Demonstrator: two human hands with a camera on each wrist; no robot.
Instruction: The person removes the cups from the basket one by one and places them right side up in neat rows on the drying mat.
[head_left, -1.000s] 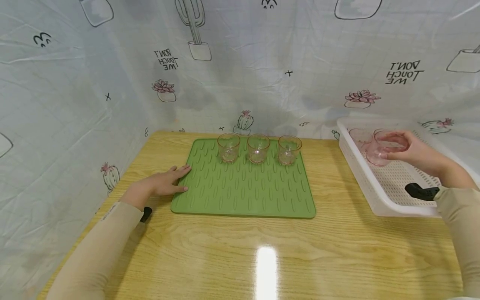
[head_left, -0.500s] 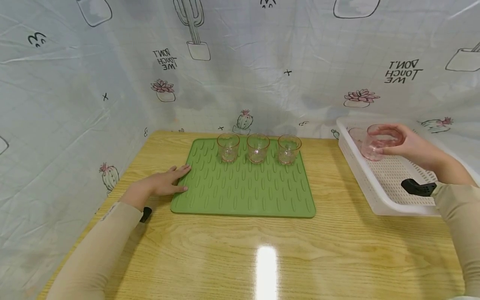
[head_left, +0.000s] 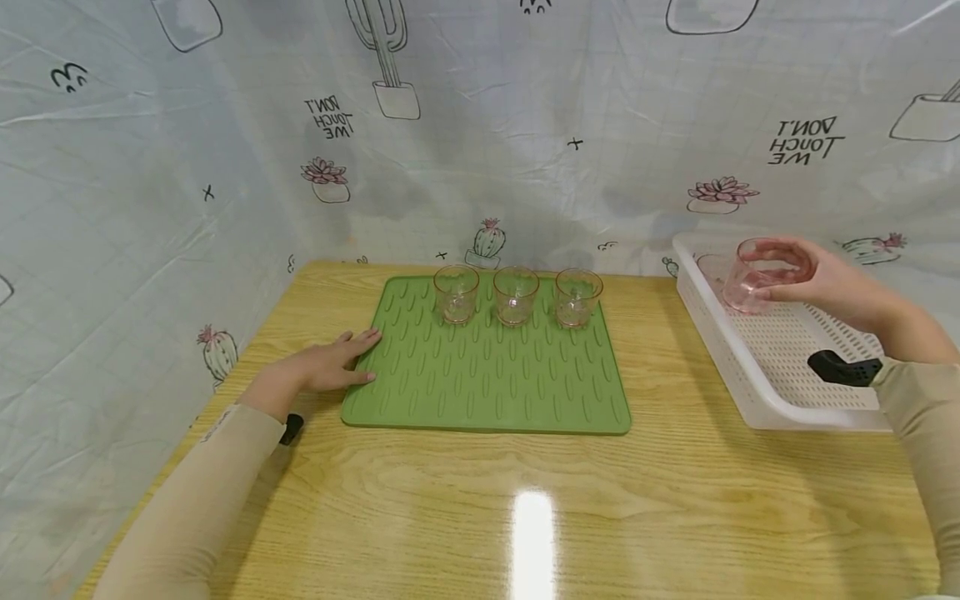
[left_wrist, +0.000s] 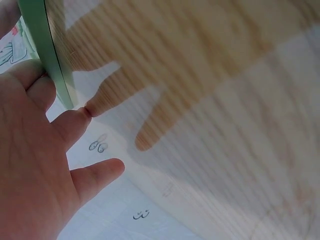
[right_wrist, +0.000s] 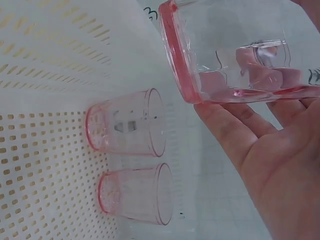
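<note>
Your right hand [head_left: 840, 285] gripped a pink tumbler [head_left: 752, 277] over the basket [head_left: 733, 358], three o'clock from the mat [head_left: 487, 379]; your left hand [head_left: 330, 367] lay spread at its nine o'clock edge. Likely light, rigid, slippery, breakable, the tumbler suited side-wall holding.

Wood-grain table [head_left: 405, 508]: green mat [head_left: 491, 375], white basket [head_left: 817, 418] rightward.

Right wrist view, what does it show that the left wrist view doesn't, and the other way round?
Only the right wrist: the right hand holding a pink glass, and two more glasses in the white basket. Only the left wrist: the left hand at the green mat, plus the grain of the tabletop. Both: the printed sheet.
</note>
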